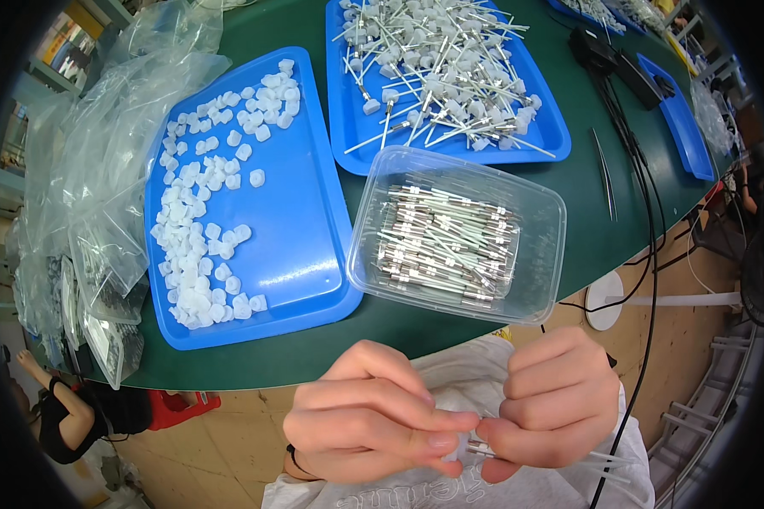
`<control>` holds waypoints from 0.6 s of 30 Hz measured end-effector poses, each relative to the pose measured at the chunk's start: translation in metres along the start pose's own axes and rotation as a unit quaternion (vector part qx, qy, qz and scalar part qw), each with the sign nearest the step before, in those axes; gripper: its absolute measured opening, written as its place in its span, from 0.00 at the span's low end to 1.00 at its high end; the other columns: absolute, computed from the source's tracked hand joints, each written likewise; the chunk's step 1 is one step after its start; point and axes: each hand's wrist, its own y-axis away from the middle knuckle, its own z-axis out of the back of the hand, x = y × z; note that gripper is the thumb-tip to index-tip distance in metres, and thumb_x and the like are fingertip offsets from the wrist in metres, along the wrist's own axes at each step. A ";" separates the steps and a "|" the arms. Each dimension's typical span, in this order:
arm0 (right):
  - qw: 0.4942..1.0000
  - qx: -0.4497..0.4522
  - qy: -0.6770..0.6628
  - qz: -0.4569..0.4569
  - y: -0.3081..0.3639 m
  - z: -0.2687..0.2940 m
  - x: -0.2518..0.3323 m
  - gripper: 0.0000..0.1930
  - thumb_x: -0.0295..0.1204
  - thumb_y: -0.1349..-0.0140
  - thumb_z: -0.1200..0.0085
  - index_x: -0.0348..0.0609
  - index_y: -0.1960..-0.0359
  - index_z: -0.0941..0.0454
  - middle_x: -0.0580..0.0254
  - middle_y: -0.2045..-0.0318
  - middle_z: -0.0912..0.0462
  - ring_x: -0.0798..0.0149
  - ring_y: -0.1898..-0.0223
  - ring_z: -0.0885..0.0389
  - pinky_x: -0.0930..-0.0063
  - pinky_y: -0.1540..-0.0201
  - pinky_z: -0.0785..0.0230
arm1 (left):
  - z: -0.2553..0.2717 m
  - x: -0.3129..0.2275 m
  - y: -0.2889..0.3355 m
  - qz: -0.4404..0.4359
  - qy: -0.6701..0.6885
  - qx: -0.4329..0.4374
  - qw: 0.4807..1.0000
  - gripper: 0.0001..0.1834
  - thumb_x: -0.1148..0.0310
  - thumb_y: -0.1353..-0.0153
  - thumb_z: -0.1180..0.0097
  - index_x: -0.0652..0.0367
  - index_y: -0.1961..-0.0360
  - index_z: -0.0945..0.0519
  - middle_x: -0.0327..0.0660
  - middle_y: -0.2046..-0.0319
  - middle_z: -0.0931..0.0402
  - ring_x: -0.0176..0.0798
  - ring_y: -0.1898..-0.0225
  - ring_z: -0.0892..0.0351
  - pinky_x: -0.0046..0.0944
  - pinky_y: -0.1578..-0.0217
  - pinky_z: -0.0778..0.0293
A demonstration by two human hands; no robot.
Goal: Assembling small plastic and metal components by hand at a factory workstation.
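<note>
My left hand (369, 416) pinches a small whitish plastic cap (460, 446) between thumb and fingers, just off the table's near edge. Against it, my right hand (556, 403) grips a thin rod with a silver metal end (481, 447); the fingertips of both hands meet here and partly hide the joint. Several pale rod ends (611, 467) stick out behind my right hand. Beyond my hands, a clear plastic box (542, 254) holds many metal-ended rods (446, 242). Loose white caps (187, 229) lie in the left blue tray (293, 246).
A second blue tray (348, 140) at the back is heaped with capped rods (437, 81). Clear plastic bags (102, 161) pile up on the left. Tweezers (604, 174) and black cables (632, 144) lie on the right of the green table (581, 229). Another person's arm (76, 416) shows at lower left.
</note>
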 end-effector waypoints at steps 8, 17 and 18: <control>0.998 -0.024 -0.039 -0.044 0.005 -0.005 -0.002 0.06 0.23 0.52 0.40 0.33 0.76 0.24 0.70 0.87 0.36 0.75 0.89 0.40 0.83 0.88 0.52 | 0.005 -0.008 0.000 0.029 -0.030 0.016 0.999 0.13 0.71 0.59 0.32 0.57 0.74 0.24 0.42 0.73 0.20 0.34 0.70 0.32 0.27 0.78 0.40; 0.748 -0.127 -0.441 -0.479 -0.004 0.001 0.019 0.07 0.23 0.40 0.53 0.31 0.69 0.26 0.64 0.85 0.26 0.79 0.89 0.34 0.84 0.89 0.48 | 0.008 -0.024 -0.008 0.104 -0.015 -0.011 0.994 0.17 0.77 0.66 0.35 0.71 0.70 0.21 0.47 0.70 0.20 0.37 0.74 0.30 0.30 0.71 0.33; 0.713 -0.133 -0.477 -0.497 -0.005 0.001 0.019 0.07 0.24 0.39 0.54 0.31 0.69 0.26 0.64 0.86 0.26 0.79 0.90 0.35 0.84 0.89 0.49 | 0.006 -0.025 -0.008 0.104 -0.018 -0.021 0.994 0.17 0.78 0.67 0.35 0.71 0.70 0.21 0.47 0.71 0.20 0.37 0.74 0.30 0.30 0.72 0.33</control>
